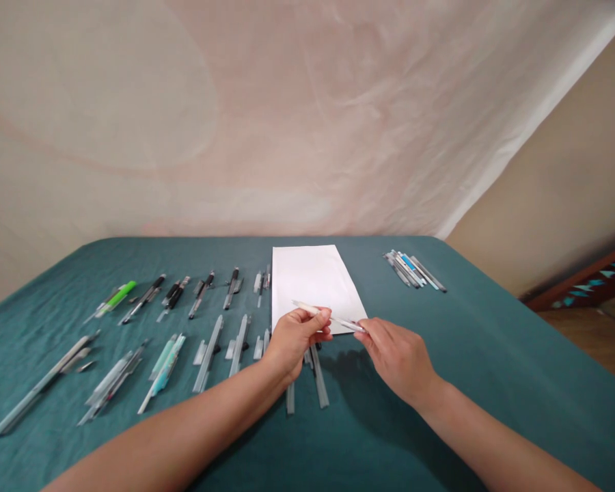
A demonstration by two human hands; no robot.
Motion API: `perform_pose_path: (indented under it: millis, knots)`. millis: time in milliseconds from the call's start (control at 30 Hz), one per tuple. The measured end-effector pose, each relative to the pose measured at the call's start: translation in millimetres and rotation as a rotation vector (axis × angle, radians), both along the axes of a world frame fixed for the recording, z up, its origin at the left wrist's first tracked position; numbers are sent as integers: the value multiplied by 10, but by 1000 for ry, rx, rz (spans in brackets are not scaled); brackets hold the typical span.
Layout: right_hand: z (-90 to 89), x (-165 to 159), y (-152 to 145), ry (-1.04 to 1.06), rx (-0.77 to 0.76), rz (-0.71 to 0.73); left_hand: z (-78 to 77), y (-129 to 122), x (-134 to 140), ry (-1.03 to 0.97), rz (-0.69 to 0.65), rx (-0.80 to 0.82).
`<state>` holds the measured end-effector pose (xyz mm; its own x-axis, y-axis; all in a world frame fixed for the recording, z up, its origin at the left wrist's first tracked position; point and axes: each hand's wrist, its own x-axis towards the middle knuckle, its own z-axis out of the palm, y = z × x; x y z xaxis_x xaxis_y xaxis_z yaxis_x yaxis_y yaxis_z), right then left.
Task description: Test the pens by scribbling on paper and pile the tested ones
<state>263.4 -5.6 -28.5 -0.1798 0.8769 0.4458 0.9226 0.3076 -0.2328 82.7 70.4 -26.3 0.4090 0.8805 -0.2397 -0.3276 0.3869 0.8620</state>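
Above the near edge of the white paper [312, 273], both of my hands grip a slim white pen [344, 323]. My left hand [294, 345] pinches it between thumb and fingers, and its pale pointed end sticks out to the upper left. At the other end, my right hand [397, 355] has its fingertips closed on the pen. The slim stretch between the hands is bare. Whether it is one piece or two parts fitted together, I cannot tell. Behind and below my left hand lie clear pen barrels [318, 383], partly hidden by it.
Disassembled pens lie in two rows at left on the green tablecloth [466, 342], among them a bright green pen [117, 298], a mint pen [167, 369] and clear barrels [208, 354]. A pile of pens [415, 270] rests at the back right. A pale curtain hangs behind.
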Motion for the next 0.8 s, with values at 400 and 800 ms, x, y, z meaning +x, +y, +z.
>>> perform_pose_path:
  millis: [400,800]
  knots:
    - [62,-41,10,1178,-727,168,38,58,-45,-12,-132,89]
    - [138,85,124,1064,-409,12,298,96,-235,200,-732,115]
